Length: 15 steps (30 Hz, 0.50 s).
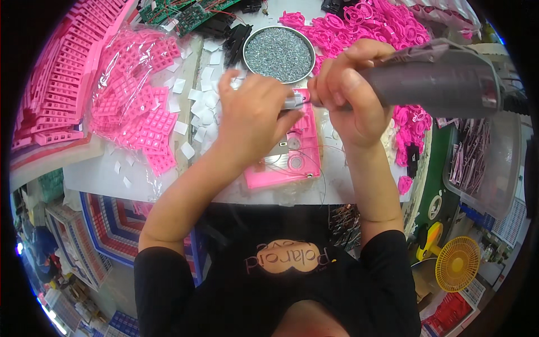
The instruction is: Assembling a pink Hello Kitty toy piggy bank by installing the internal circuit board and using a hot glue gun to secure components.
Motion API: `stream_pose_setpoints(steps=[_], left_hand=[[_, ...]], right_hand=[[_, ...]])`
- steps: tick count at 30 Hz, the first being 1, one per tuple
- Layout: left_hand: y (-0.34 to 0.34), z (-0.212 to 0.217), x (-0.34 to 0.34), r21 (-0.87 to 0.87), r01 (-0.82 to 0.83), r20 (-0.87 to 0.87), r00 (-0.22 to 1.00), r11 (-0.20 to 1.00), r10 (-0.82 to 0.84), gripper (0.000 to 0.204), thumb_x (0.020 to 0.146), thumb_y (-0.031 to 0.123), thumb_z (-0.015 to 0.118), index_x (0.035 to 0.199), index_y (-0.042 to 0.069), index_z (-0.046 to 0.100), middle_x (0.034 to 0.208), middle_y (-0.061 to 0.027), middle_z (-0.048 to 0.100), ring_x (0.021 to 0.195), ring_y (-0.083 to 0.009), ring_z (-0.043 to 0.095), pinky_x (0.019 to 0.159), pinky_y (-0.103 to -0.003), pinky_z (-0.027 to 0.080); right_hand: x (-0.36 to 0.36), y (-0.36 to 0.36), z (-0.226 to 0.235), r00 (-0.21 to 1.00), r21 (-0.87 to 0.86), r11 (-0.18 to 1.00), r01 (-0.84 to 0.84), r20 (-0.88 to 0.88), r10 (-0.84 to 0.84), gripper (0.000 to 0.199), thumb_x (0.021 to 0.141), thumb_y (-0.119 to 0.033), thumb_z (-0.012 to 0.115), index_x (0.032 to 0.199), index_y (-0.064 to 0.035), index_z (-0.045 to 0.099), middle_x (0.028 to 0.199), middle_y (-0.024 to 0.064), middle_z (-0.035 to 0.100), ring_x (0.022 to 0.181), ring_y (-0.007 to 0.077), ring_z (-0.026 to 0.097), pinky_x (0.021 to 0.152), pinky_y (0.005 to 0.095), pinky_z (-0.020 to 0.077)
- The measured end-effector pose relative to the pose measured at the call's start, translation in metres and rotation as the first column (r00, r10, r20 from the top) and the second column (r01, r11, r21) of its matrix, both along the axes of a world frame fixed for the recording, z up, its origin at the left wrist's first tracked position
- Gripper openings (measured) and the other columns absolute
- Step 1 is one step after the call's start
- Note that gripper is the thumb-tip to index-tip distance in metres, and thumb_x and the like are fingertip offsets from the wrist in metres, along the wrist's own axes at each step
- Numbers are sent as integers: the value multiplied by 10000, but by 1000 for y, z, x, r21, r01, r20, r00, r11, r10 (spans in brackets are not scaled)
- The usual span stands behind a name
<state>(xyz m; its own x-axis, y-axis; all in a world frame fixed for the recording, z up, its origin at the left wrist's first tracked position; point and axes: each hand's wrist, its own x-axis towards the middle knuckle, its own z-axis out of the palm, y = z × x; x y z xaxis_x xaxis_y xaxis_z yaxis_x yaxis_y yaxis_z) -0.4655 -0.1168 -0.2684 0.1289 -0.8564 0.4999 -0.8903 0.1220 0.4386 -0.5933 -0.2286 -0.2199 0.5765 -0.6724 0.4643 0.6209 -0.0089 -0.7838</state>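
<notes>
My right hand (359, 90) is wrapped round a dark grey electric screwdriver (432, 81), held sideways with its tip to the left. My left hand (255, 115), a little blurred, is closed with thumb and fingers at the silver tip (293, 101); what it pinches there is hidden. Beneath both hands lies a pink plastic housing (266, 178) on the white worktop. Thin wires and a round part (295, 162) sit in it, and the left hand and wrist cover part of its left side.
A round dish of small metal screws (279, 55) stands behind the hands. Pink ring-like parts (365, 25) are heaped at the back right. Bagged pink keypads (132, 90) and white squares (205, 106) lie left. A clear bin (508, 163) and yellow fan (457, 264) are at right.
</notes>
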Motion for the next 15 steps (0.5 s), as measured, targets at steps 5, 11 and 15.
stream_pose_setpoints(steps=[5,11,15], left_hand=[[0,-10,3,168,-46,81,996,985,33,296,745,253,814,979,138,674,1046,10,651,1074,-215,579,1067,-607,251],[-1,-15,4,173,-27,50,999,985,19,325,736,228,815,1009,119,676,1033,-7,658,1049,-228,587,1073,-589,260],[-6,-14,7,160,58,-41,998,985,-52,364,738,166,803,1060,86,654,1033,-68,661,1015,-290,601,1038,-512,351]], right_hand=[[11,-13,-19,961,-90,985,148,-222,-165,217,897,58,518,1092,-34,496,650,69,525,547,144,485,508,329,440],[22,-8,-31,948,-116,977,177,-247,-201,111,847,64,612,901,-10,549,686,72,591,545,127,546,506,280,460],[21,-10,-40,954,-200,969,147,-228,-192,131,842,54,649,914,-17,565,723,57,609,576,124,571,528,266,470]])
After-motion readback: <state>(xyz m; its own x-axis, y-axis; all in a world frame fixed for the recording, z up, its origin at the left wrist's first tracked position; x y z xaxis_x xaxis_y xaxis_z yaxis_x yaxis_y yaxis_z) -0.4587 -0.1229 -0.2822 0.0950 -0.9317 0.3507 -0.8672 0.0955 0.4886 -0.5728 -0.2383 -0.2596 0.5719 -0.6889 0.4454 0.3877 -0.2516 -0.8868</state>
